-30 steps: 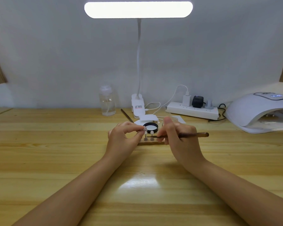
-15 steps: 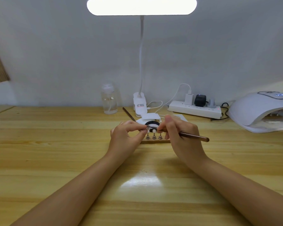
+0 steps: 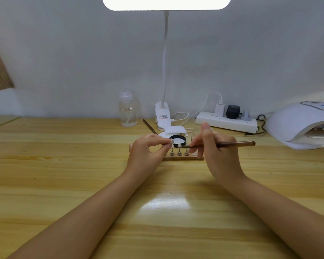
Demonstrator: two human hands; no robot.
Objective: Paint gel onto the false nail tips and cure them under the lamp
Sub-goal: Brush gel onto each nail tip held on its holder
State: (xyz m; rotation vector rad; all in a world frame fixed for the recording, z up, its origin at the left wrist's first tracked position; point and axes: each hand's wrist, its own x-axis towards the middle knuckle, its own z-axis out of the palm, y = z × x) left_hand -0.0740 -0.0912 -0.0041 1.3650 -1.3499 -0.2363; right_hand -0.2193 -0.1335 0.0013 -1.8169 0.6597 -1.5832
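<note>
A small wooden stand (image 3: 183,157) lies on the table, with metal pegs carrying false nail tips (image 3: 179,146). My left hand (image 3: 148,152) pinches a clear nail tip (image 3: 172,141) on its peg between thumb and forefinger, just above the stand's left end. My right hand (image 3: 213,146) holds a brown gel brush (image 3: 232,144), handle pointing right, bristle end pointing left close to the pinched tip. Just behind the stand sits an open gel pot (image 3: 177,140) with a black rim. The white curing lamp (image 3: 301,124) stands at the far right.
A clear bottle (image 3: 127,112), a clip-on desk lamp base (image 3: 162,115), a second brush (image 3: 150,126) and a white power strip (image 3: 226,122) with plugs and cables line the back of the table. A white lid (image 3: 174,129) lies behind the pot.
My left hand has raised the pinched nail tip slightly. The brush in my right hand has levelled out, its tip staying by the nail. The view has tilted down a little.
</note>
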